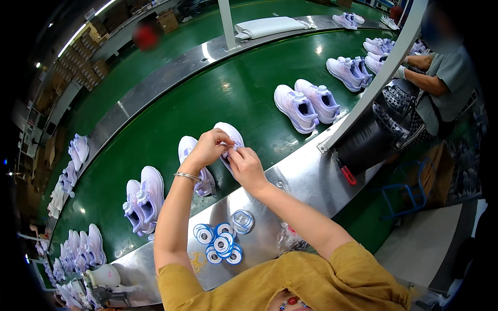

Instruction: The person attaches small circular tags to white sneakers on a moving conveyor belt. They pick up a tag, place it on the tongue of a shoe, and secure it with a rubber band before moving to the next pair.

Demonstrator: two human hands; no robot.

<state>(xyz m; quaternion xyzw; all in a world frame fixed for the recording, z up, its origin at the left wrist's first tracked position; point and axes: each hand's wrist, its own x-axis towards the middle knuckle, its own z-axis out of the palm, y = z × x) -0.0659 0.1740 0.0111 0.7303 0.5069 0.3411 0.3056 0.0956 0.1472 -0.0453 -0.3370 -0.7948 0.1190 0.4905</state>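
A white and lilac sneaker (228, 130) stands on the green conveyor belt in front of me. Over its lacing area my left hand (208, 149) is bent down with the fingertips pinched together. My right hand (248, 168) meets it there, its thumb and fingers also closed at the top of the shoe. Whatever small part lies between the fingertips is hidden. The matching sneaker (187, 145) sits just left, partly behind my left wrist. Nearer to me, on the metal ledge, lies a pile of round blue-and-white tags (223, 243) beside a round stack in clear wrap (242, 221).
Pairs of sneakers stand along the belt on the left (145, 197) and right (306, 106). Yellow rubber bands (197, 262) and a clear plastic bag (289, 238) rest on the ledge. A white post (371, 96) rises at right; a gloved co-worker (441, 78) handles shoes beyond it.
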